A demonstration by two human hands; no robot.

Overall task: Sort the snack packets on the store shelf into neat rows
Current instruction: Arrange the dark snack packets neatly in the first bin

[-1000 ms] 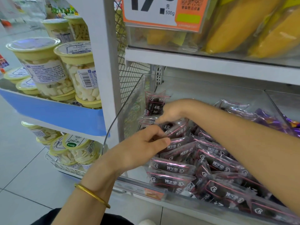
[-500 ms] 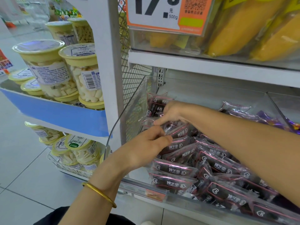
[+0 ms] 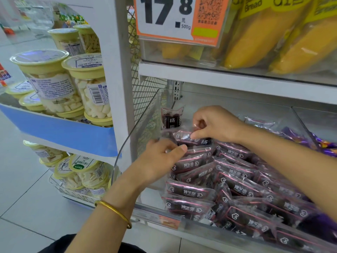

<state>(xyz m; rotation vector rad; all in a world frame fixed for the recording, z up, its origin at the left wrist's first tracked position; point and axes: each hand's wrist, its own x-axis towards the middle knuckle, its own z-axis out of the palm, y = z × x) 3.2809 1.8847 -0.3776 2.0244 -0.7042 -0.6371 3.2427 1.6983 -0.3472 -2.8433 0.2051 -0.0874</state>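
We are looking at a white store shelf [image 3: 237, 81] with a white upright post [image 3: 120, 70] at its left end. On the lower level sits a clear plastic bin [image 3: 144, 121], and most of its floor is covered by a heap of dark plum snack packets [image 3: 237, 187] with pink edging. The packets overlap one another at mixed angles, though those along the bin's left side lie roughly one behind the other. A clear divider [image 3: 306, 125] closes the bin on the right, and beyond it we see purple packets [image 3: 324, 145].

On the level above lie yellow bread packs [image 3: 259, 39], just right of an orange-bordered price sign [image 3: 164, 17]. Left of the post, a blue-fronted shelf [image 3: 63, 132] carries yellow-lidded jars [image 3: 54, 84] of pale snacks.

The person's right hand [image 3: 217, 123] reaches in over the back of the heap. Its fingers are curled, and thumb and fingertips pinch the upper edge of one snack packet [image 3: 184, 136], which lies crosswise at the back left of the heap. The left hand [image 3: 158, 159] is just in front, near the bin's left wall, with bent fingers at that packet's left end and the thumb stretched over the packets below. The spot is blurred, so we cannot tell whether this hand grips anything.

Behind both hands one upright packet [image 3: 171, 118] stands at the bin's back left corner. A gold bangle [image 3: 116, 212] circles the left wrist.
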